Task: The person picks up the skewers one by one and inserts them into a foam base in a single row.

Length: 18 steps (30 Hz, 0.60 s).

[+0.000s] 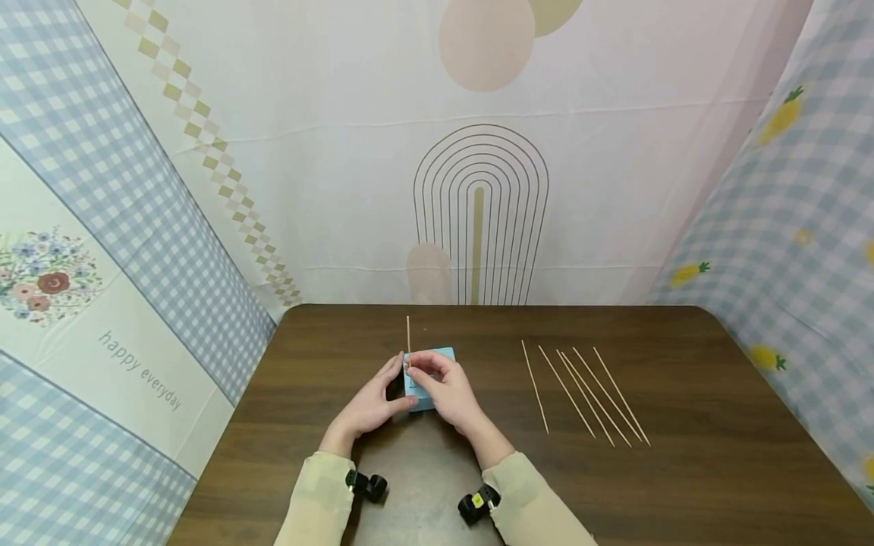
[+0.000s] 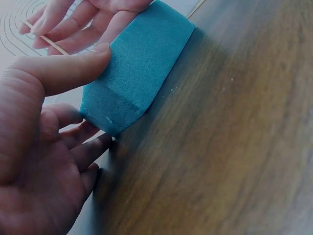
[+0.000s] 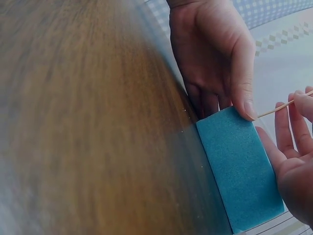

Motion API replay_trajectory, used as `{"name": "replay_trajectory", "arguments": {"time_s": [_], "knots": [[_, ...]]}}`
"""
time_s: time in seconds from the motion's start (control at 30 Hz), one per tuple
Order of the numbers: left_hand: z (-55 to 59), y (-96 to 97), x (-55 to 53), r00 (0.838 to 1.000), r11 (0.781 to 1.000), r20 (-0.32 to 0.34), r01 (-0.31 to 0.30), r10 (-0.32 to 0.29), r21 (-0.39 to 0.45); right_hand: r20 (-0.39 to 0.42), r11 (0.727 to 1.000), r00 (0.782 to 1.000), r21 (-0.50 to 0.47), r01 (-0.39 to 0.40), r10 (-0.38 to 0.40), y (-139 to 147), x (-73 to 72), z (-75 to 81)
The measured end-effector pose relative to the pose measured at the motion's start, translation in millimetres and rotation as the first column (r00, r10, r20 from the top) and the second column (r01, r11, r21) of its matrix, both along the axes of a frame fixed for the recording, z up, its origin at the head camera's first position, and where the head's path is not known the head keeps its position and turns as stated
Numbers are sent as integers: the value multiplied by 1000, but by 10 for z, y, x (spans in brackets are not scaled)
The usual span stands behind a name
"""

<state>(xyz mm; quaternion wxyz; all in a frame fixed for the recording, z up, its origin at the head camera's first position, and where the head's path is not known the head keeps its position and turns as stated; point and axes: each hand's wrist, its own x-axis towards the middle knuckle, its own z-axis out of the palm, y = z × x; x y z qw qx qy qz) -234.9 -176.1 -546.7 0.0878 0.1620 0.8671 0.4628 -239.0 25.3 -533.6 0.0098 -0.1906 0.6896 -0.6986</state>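
A blue foam-like block (image 1: 426, 404) sits on the table between the two hands. My left hand (image 1: 371, 403) holds the block's left side, its thumb on the near left corner and its fingers around the far side. A thin wooden stick (image 1: 408, 332) stands upright at the block's left part. Thumb and fingertips of my right hand (image 1: 447, 387) pinch this stick low down, just above the block. In the right wrist view the stick (image 3: 275, 111) bends slightly; its lower end is hidden behind the left thumb.
Several loose wooden sticks (image 1: 587, 394) lie slanted on the brown wooden table (image 1: 683, 493), to the right of the hands. A patterned cloth (image 1: 355, 189) hangs behind the table's far edge, with checked cloths at both sides.
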Motion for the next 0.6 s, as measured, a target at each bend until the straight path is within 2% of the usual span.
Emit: {"name": "replay_trajectory", "arguments": {"time_s": [0.2, 0.33, 0.6], "knots": [[8, -3, 16, 1000, 1000, -13, 3, -3, -3, -3, 998, 1000, 61, 7, -7, 0, 7, -11], [24, -5, 38, 1000, 1000, 2, 2, -2, -2, -8, 995, 1000, 101, 26, -25, -15, 22, -17], [33, 8, 33, 1000, 1000, 9, -4, 4, 2, -74, 988, 997, 152, 27, -16, -10, 0, -42]]}}
